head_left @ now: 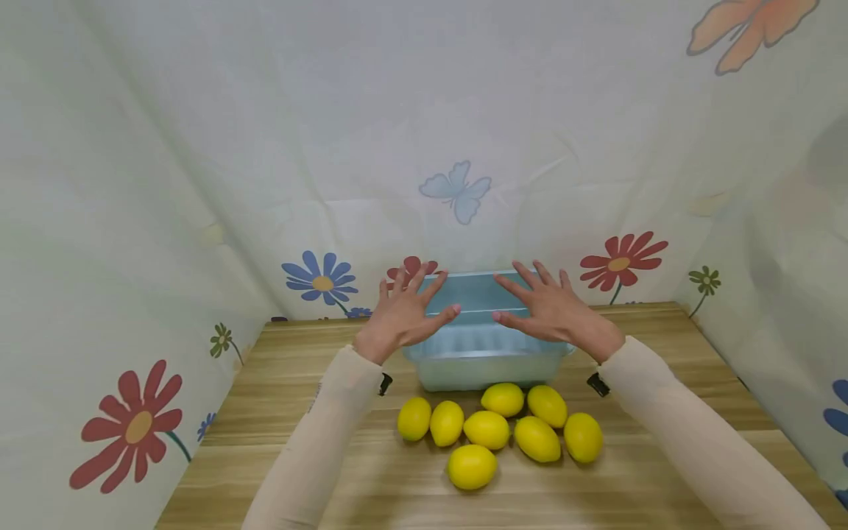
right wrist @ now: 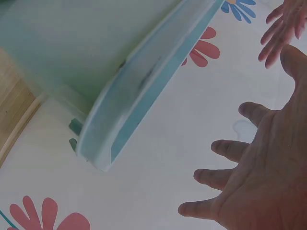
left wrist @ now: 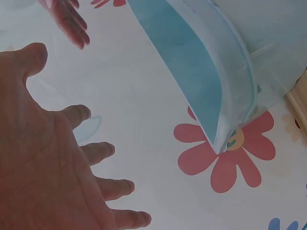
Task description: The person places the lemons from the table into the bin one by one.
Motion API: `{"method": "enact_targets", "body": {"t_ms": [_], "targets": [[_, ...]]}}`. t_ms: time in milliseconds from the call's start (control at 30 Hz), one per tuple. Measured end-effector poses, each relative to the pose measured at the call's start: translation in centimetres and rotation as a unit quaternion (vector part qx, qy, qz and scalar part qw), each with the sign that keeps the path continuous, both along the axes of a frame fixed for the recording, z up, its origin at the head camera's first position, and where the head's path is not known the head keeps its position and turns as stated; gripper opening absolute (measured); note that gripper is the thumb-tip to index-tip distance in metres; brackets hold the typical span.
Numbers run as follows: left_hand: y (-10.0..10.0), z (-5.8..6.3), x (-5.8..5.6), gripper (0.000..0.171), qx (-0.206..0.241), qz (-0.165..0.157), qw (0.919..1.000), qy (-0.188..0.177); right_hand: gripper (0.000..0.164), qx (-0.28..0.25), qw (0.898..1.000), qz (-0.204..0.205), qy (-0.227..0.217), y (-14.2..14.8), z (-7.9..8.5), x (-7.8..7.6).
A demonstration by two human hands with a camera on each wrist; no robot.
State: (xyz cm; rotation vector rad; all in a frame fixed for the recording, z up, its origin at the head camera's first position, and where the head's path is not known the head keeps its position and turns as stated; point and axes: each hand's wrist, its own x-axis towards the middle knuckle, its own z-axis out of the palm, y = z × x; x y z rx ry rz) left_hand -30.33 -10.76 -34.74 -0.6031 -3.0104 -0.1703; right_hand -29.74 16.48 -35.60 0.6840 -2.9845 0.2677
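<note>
Both hands hover over a pale blue plastic bin (head_left: 490, 372) that stands near the back of the wooden table. My left hand (head_left: 405, 315) is above the bin's left side, palm down, fingers spread and holding nothing. Over the right side is my right hand (head_left: 553, 308), its fingers spread the same way. The wrist views show each palm bare, with the bin's rim (left wrist: 230, 72) off to one side. In front of the bin lie several yellow lemons (head_left: 486, 430) in a loose cluster, the nearest lemon (head_left: 472, 467) a little apart toward me.
A pale cloth with printed flowers and butterflies (head_left: 457, 191) hangs behind the table and along both sides. The wooden tabletop (head_left: 265, 412) extends to the left and right of the bin. Black clips (head_left: 598, 384) show beneath the wrists.
</note>
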Motion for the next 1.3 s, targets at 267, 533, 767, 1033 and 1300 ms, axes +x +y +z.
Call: {"method": "enact_targets", "body": {"t_ms": [267,533,767,1033,1300], "targets": [[-0.3,-0.3,0.0,0.075,0.021,-0.005,0.9997,0.006,0.076,-0.002,1.0,0.003,0.03,0.9,-0.1,1.2],[-0.8,-1.1,-0.1,0.076,0.037,0.002,0.9993,0.004,0.077,-0.016,0.998,0.013,0.055,1.4,-0.5,2.6],[-1.0,-2.0,-0.4,0.076,0.045,0.008,0.9989,0.013,0.078,-0.022,0.997,0.015,0.067,2.2,-1.3,3.5],[-1.5,-2.8,-0.8,0.073,0.06,0.011,0.9981,0.008,0.079,-0.024,0.997,0.016,0.075,2.8,-2.3,4.5],[-2.0,-3.8,-1.5,0.07,0.1,0.027,0.9946,0.002,0.078,-0.025,0.994,0.019,0.102,3.3,-3.5,5.6]]}}
